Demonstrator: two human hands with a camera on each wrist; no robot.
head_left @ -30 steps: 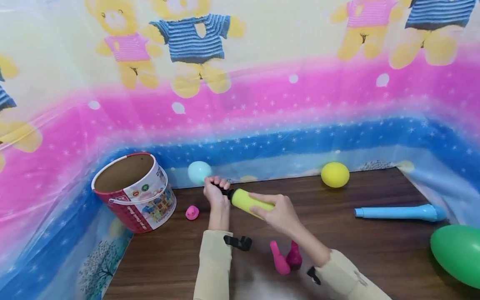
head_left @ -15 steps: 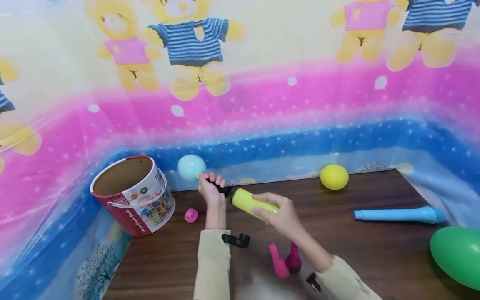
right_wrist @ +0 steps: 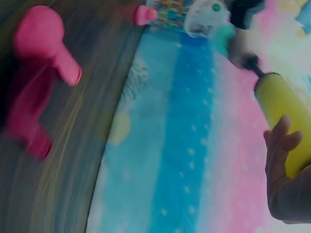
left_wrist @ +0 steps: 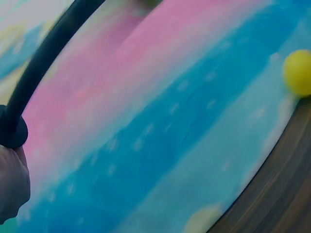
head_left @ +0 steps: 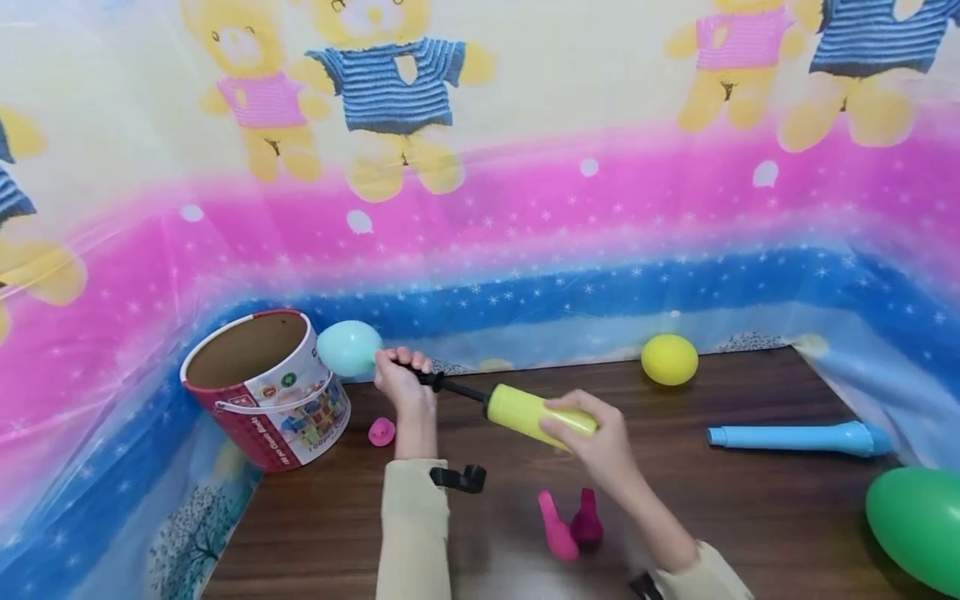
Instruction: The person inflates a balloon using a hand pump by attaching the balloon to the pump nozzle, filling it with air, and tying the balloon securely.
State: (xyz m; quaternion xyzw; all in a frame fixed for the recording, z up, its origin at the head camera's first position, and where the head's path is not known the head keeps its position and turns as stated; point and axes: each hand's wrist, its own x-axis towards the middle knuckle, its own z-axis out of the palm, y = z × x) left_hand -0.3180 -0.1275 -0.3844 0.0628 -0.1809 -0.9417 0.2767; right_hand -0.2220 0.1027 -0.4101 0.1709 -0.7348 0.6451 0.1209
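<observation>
A yellow-green balloon pump [head_left: 517, 414] is held in the air between both hands, its black rod [head_left: 465, 390] drawn partly out. My right hand [head_left: 606, 446] grips the yellow barrel, with fingers wrapped round it in the right wrist view. At the pump's black end, my left hand [head_left: 408, 396] curls round it, the thumb by the neck of a small inflated light-blue balloon [head_left: 348, 348]. This balloon points left, in front of the bucket's rim edge. The left wrist view shows only part of the left hand [left_wrist: 12, 182] and the black rod [left_wrist: 51, 51].
A cardboard bucket [head_left: 300, 425] stands at the left, a pink toy duck [head_left: 382, 432] beside it. Two uninflated balloons, pink [head_left: 557, 531] and magenta [head_left: 587, 522], lie in front. To the right are a yellow balloon [head_left: 670, 360], a blue tube-shaped pump [head_left: 787, 437] and a green balloon [head_left: 918, 529].
The right hand has pulled the barrel right and down, exposing the black rod. The left hand has shifted left, and the light-blue balloon has moved left and looks larger.
</observation>
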